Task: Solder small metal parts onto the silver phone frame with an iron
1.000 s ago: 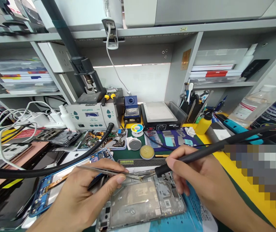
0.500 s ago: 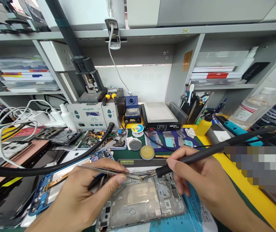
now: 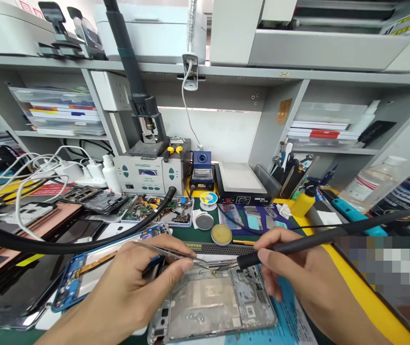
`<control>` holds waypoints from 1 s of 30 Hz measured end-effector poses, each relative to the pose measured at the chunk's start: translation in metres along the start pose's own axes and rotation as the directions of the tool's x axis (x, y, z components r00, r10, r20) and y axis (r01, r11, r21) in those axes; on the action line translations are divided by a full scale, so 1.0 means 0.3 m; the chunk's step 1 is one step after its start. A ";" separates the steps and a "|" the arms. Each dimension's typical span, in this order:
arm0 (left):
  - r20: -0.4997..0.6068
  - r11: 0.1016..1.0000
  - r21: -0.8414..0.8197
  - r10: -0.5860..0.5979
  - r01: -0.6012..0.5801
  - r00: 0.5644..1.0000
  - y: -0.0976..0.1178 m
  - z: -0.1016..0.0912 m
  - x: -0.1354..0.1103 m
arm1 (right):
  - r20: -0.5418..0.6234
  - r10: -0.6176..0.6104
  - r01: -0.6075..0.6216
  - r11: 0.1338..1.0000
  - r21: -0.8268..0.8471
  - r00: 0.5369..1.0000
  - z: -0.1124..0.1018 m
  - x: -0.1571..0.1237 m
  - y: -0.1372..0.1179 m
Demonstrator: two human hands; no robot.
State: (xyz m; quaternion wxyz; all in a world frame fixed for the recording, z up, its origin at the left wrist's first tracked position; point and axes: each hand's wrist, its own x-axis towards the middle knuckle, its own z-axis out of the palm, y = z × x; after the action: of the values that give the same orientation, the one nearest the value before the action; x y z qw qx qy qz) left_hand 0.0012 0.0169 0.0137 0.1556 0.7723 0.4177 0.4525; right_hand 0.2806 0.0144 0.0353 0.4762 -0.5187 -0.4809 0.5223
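The left hand [image 3: 147, 282] pinches tweezers [image 3: 198, 261]; the right hand [image 3: 301, 268] grips a soldering iron [image 3: 251, 259]. Their tips meet by a small gold piece [image 3: 214, 272] at the phone frame [image 3: 208, 299] on the worktop [image 3: 359, 285]. Seems midway: frame bare, piece not yet left alone.

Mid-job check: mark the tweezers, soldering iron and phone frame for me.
Tweezers [image 3: 164, 251]: head view, on the metal shank behind the fingertips.
Soldering iron [image 3: 309, 241]: head view, on the black handle.
Phone frame [image 3: 212, 306]: head view, on the flat silvery middle.
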 end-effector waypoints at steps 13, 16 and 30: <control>-0.002 0.998 -0.059 0.028 -0.029 1.000 -0.017 0.000 0.005 | 0.072 -0.399 0.404 0.884 -0.236 0.914 -0.103 -0.082 0.063; -0.003 0.997 -0.062 0.040 -0.040 0.999 -0.022 0.004 0.003 | 0.234 -0.622 0.656 0.634 -0.409 0.747 -0.112 -0.091 0.077; -0.045 0.991 0.054 0.129 -0.126 0.991 -0.048 0.017 -0.035 | 0.413 -0.700 0.802 0.418 -0.426 0.583 -0.103 -0.088 0.082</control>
State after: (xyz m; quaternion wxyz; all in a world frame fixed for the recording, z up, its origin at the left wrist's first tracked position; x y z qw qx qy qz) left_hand -0.0044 0.0182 -0.0039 0.0963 0.7899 0.3828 0.4693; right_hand 0.3117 -0.0135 0.0130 0.4361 -0.3172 -0.8330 0.1240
